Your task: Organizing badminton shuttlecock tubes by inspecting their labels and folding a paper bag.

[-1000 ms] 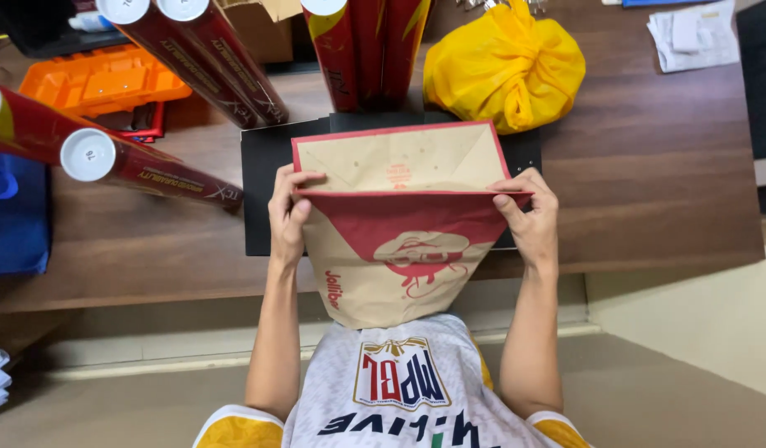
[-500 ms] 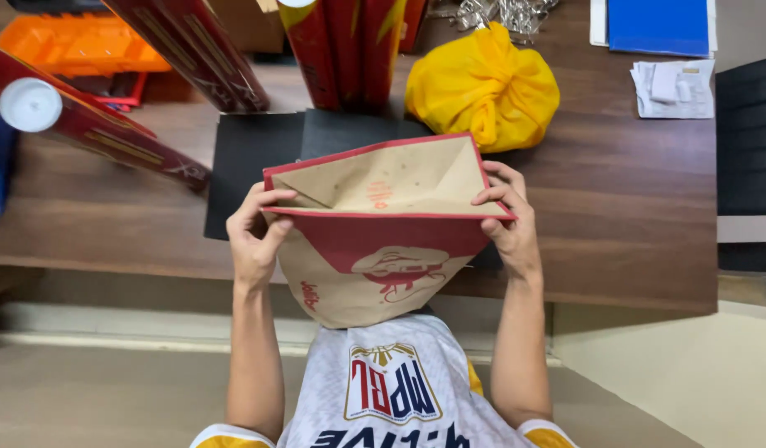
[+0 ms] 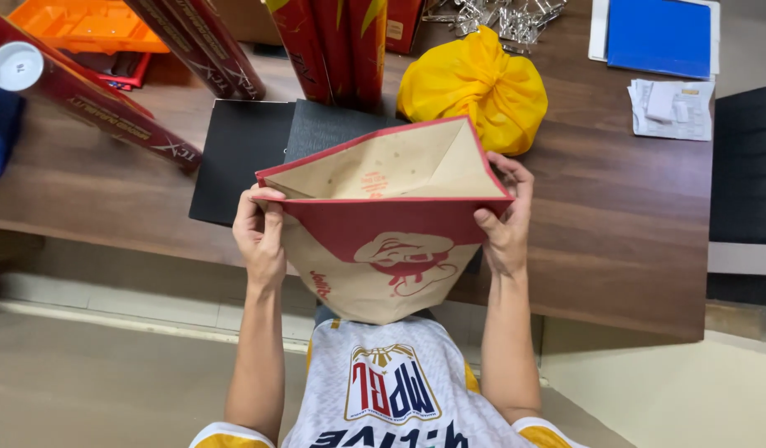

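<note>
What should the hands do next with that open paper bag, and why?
Probably set the paper bag down on the wooden table, so one hand is free. The left hand and the right hand each pinch a side of its rim, holding the mouth wide open. Inside, only bare brown paper shows. Nearby lies a tied yellow bag.

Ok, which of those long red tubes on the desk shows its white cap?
The red tube lying slanted at the far left, its round white cap facing the camera. The other tubes run out of view at the top, with no cap in sight.
</note>
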